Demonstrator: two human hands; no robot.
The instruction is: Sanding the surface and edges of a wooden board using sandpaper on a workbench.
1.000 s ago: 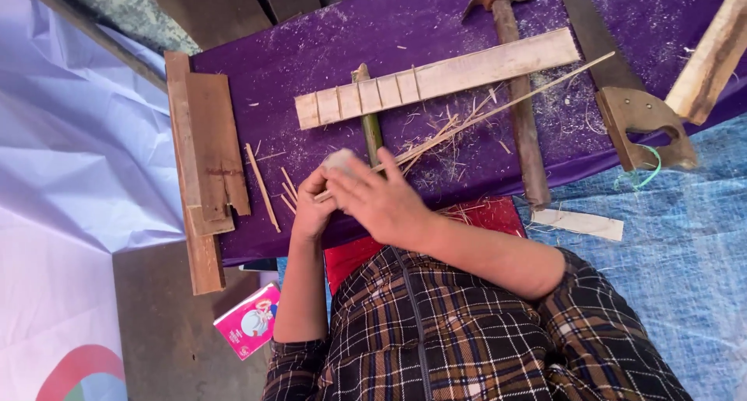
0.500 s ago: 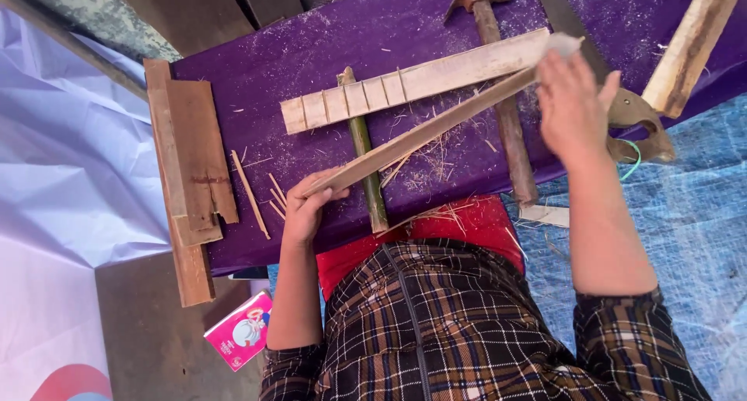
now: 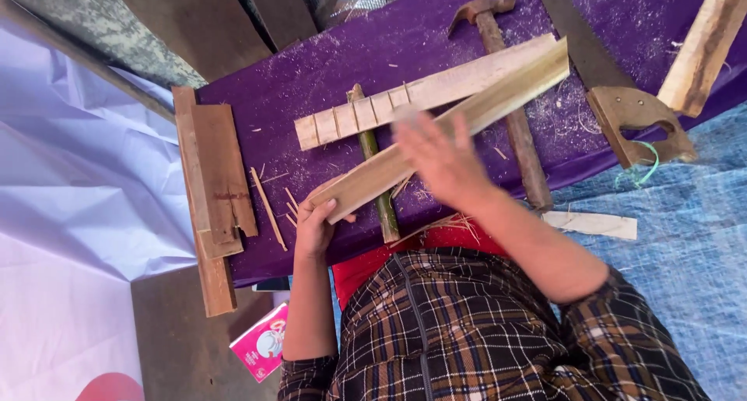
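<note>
Near the centre of the frame, the person's left hand [image 3: 315, 228] has its grip closed around the lower end of a long pale split-bamboo slat [image 3: 447, 128], which runs diagonally up to the right over the purple-covered worktop [image 3: 405, 43]. The right hand [image 3: 440, 158] is blurred, fingers spread flat over the slat's middle, holding nothing; whether it touches the slat cannot be told. Under the slat lie a green bamboo stick [image 3: 377, 183], a notched pale wooden strip [image 3: 424, 93] and a rusty wooden-handled hammer [image 3: 506, 97], with a wooden-handled handsaw [image 3: 615, 82] at the upper right and stacked brown wooden boards [image 3: 214, 191] at the left.
</note>
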